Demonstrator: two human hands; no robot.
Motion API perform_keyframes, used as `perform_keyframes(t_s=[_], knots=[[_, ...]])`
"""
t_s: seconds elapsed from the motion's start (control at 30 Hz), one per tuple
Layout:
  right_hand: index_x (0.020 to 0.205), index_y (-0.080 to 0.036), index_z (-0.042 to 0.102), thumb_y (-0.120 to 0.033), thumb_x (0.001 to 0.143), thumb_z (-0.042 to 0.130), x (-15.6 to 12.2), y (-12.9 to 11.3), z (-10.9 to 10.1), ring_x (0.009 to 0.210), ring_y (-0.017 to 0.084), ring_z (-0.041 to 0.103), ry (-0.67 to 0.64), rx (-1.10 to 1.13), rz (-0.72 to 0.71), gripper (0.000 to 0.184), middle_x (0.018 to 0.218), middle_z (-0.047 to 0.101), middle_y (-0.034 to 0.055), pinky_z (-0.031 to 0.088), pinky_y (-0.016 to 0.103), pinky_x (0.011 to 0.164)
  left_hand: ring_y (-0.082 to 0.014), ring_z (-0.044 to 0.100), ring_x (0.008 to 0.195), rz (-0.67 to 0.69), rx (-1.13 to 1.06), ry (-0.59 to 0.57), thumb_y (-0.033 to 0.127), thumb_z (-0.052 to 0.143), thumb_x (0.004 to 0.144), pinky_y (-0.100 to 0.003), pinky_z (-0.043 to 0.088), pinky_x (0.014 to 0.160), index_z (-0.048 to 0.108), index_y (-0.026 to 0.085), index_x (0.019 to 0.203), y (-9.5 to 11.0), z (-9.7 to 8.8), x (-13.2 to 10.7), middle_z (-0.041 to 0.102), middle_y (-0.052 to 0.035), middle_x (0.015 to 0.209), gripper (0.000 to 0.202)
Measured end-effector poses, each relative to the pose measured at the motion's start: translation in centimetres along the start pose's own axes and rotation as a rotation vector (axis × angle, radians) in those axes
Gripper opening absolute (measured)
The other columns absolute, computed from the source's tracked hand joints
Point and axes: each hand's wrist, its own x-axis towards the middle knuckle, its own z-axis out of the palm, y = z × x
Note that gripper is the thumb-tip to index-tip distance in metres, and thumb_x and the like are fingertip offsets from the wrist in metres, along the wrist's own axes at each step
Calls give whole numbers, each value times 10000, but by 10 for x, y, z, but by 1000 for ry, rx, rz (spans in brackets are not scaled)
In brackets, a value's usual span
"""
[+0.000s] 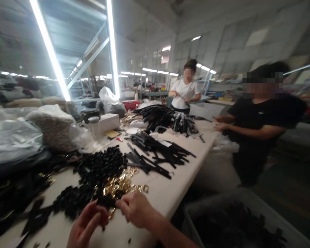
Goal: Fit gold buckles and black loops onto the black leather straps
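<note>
My left hand [86, 222] is over the near part of the table, fingers curled in; what they hold, if anything, is too blurred to make out. Beside it my right hand [136, 209] is closed in a pinch at the edge of a dark patch, and the piece in its fingertips cannot be made out. Just beyond both hands lies a heap of shiny gold metal buckles [119, 184]. A larger pile of small black loop-like pieces [100, 165] spreads to the left of the buckles. Flat black strips [155, 155] lie farther back.
A white table [181, 182] runs away from me, its right edge near my right forearm. Plastic bags [51, 127], a jar [94, 127] and a white box [110, 121] stand at left. A bin [196, 224] with dark pieces is lower right. Two co-workers [186, 91] stand beyond.
</note>
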Motion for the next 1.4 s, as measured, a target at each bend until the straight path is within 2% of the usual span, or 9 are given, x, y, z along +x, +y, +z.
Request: perform_keyframes(t_s=[0.07,0.13,0.37,0.5,0.63,0.9,1.03,1.2,1.4], knots=[[583,-185,600,-416,931,492,-4,-4,-9,522,117,522,-50,-223,-48,431,554,606,6,306,228,515,-162,593,537,-21,-29,-56,519,770,655,-298,530,541,655,211,932,7,-7,-2,668,-6,643,430],[645,-184,636,-415,954,465,-4,-3,-12,571,122,545,-68,-311,-62,421,641,653,22,303,237,539,-122,576,526,-33,-23,-73,459,772,682,-240,499,532,630,187,903,10,-8,1,642,13,607,378],[590,-179,587,-398,993,398,-5,3,-9,522,106,548,-245,-176,-26,497,505,596,-12,331,222,552,-121,630,522,-164,29,-144,420,746,714,-229,507,538,598,159,924,12,-3,2,686,-9,665,366],[788,-213,673,-447,922,552,-7,3,2,624,136,613,-65,-238,-35,296,683,691,-8,365,235,590,-133,657,536,-256,-59,-114,375,761,681,-216,507,531,562,170,890,12,-4,2,693,-5,654,354],[957,-243,691,-405,840,688,-10,5,16,844,164,667,124,-172,-193,200,927,734,4,432,244,726,-146,676,556,-319,-109,-107,350,766,660,-208,503,530,543,179,900,12,-4,3,701,-9,653,370],[880,-215,699,-338,862,673,-6,14,27,783,150,667,201,-199,-328,127,836,718,12,446,239,709,-118,645,548,-281,-148,-103,330,770,675,-214,504,556,565,182,970,9,-5,1,681,11,667,389],[822,-206,687,-271,873,654,-5,14,25,750,138,662,171,-237,-350,89,798,714,4,436,231,684,-131,636,574,-140,25,-203,348,686,786,-261,516,593,637,189,1039,7,-9,2,677,-3,692,302],[812,-193,677,-230,866,638,-9,14,29,759,149,661,129,-326,-351,77,792,710,18,430,233,678,-205,651,929,364,494,-365,269,671,824,-348,511,846,754,220,905,10,-9,3,703,-89,982,126],[795,-208,673,-228,850,640,-9,18,18,736,152,656,143,-311,-276,68,786,707,10,432,243,675,-186,632,861,655,636,-334,224,658,839,-336,502,779,736,221,833,21,-6,-4,696,-74,907,78]])
